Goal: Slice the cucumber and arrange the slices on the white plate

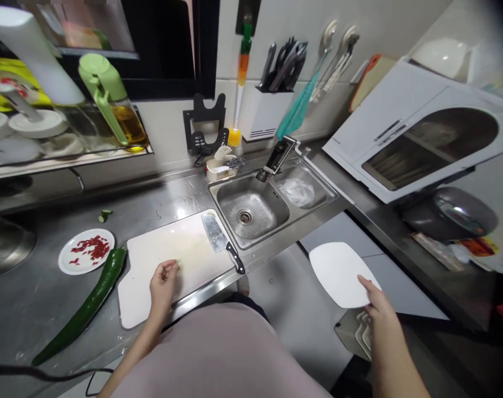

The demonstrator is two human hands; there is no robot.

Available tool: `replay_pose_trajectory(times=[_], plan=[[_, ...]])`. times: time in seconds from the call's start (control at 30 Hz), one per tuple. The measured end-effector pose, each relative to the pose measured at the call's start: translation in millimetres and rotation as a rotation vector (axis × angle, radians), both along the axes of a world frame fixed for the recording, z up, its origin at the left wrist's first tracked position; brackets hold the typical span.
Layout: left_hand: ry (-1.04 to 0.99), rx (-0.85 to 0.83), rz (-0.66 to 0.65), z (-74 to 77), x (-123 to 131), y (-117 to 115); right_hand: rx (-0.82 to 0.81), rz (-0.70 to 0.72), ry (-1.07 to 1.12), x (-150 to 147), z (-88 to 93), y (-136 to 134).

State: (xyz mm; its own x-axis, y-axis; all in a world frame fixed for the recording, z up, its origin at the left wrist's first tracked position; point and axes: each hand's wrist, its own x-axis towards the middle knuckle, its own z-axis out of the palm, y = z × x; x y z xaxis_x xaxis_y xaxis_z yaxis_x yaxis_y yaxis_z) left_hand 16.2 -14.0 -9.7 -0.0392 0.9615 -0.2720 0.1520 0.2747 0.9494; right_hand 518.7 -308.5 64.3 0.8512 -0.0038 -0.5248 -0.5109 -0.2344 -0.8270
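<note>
My right hand (378, 298) grips a white squarish plate (338, 271) by its edge, out over the floor to the right of the sink. Above the white cutting board (152, 298), my left hand (164, 276) is closed with its fingertips together; a tiny pale bit may be at the tips, but I cannot make it out. A cleaver (214, 232) with a black handle lies along the board's right side. Left of the board is a long green cucumber (89, 304), beside a small white plate (64, 260) of chopped red pieces (94, 247).
A double sink (251, 204) with a faucet (276, 157) adjoins the board, a plastic bag (297, 192) in its right basin. Green scraps (104, 215) lie on the steel counter. Behind stand a knife holder (268, 110) and an oil bottle (127, 121). A white cabinet (401, 121) is at right.
</note>
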Motion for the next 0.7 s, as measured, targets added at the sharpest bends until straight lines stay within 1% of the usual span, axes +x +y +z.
replay_pose_trajectory(times=[0.1, 0.13, 0.2, 0.23, 0.33, 0.43, 0.5, 0.57, 0.63, 0.7], plan=[[-0.017, 0.001, -0.006, 7.6, 11, -5, 0.034, 0.099, 0.011, -3, -9.9, 53], [-0.022, 0.002, -0.006, 9.5, 14, -6, 0.052, 0.152, 0.020, -4, -13.9, 72], [-0.023, 0.000, -0.006, 11.8, 17, -9, 0.081, 0.243, 0.036, -11, -21.9, 112], [-0.022, -0.001, -0.002, 12.4, 18, -10, 0.098, 0.267, 0.051, -16, -25.7, 132], [-0.032, -0.017, 0.003, 13.6, 19, -10, 0.183, 0.377, 0.094, -38, -34.8, 193], [-0.079, -0.093, -0.060, 18.9, 30, -7, 0.254, 0.500, 0.146, -70, -41.5, 246], [-0.161, -0.162, -0.158, 25.9, 47, -2, 0.300, 0.597, 0.173, -95, -46.1, 274], [-0.287, -0.230, -0.256, 34.2, 70, 6, 0.335, 0.662, 0.198, -118, -51.2, 293], [-0.381, -0.264, -0.310, 41.0, 92, 16, 0.348, 0.707, 0.211, -137, -56.5, 304], [-0.443, -0.265, -0.329, 44.3, 110, 24, 0.343, 0.753, 0.209, -149, -61.6, 311]])
